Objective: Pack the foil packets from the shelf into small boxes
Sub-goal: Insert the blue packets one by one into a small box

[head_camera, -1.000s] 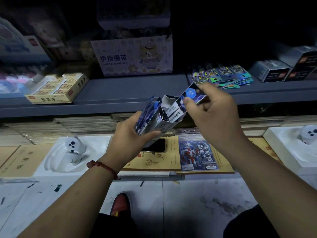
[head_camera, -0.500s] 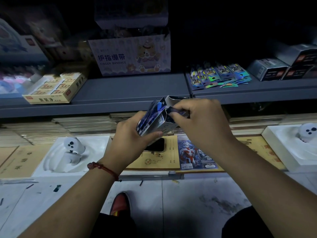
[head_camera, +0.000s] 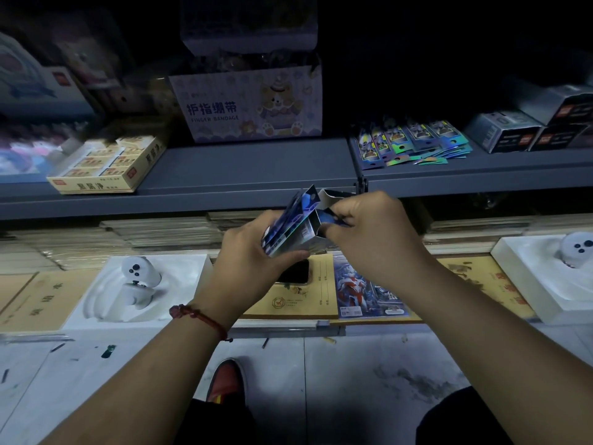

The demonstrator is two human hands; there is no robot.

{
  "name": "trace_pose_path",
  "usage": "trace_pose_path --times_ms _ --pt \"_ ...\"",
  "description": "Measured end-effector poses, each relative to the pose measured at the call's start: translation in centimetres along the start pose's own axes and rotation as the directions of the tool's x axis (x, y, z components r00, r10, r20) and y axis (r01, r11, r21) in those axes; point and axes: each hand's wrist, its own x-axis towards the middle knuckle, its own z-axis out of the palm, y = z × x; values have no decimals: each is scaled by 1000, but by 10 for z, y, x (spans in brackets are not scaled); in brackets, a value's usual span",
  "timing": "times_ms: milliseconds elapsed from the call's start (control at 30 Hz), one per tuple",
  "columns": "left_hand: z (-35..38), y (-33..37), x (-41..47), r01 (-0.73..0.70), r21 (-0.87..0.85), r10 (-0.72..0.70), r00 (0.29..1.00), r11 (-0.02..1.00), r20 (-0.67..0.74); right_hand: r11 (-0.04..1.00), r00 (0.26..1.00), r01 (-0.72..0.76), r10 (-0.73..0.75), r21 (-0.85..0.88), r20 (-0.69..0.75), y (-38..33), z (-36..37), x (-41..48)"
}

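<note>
Left hand (head_camera: 253, 252) grips the small box (head_camera: 305, 234), which is tilted with its open mouth facing up and right. A sheaf of spare packets (head_camera: 288, 220) is clamped against its left side. Right hand (head_camera: 375, 239) pinches one foil packet (head_camera: 330, 218) at that mouth, apparently partly inside and roughly in line with the box. The remaining pile (head_camera: 414, 142) lies on the shelf (head_camera: 256, 168) up and right, nearer the right hand.

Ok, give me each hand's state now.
Left hand grips the small silver cardboard box and spare blue foil packets.
Right hand pinches one blue foil packet at the box's open top.
</note>
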Motion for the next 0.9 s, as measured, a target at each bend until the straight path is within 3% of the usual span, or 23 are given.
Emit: trace_pose_path --times_ms 167,333,733,900 --pt "0 -4 1 2 -26 -2 1000 1000 -4 944 955 -226 165 239 248 -3 -6 -4" --pt "0 0 1 -25 -49 24 1000 998 -20 946 910 -233 132 224 392 -12 -6 -6" --pt "3 6 -2 -37 -86 32 998 996 -54 989 908 -115 67 93 414 -17 -3 -7" --pt "1 7 0 -61 -58 59 998 996 -35 979 902 -181 127 95 412 -17 1 -7"
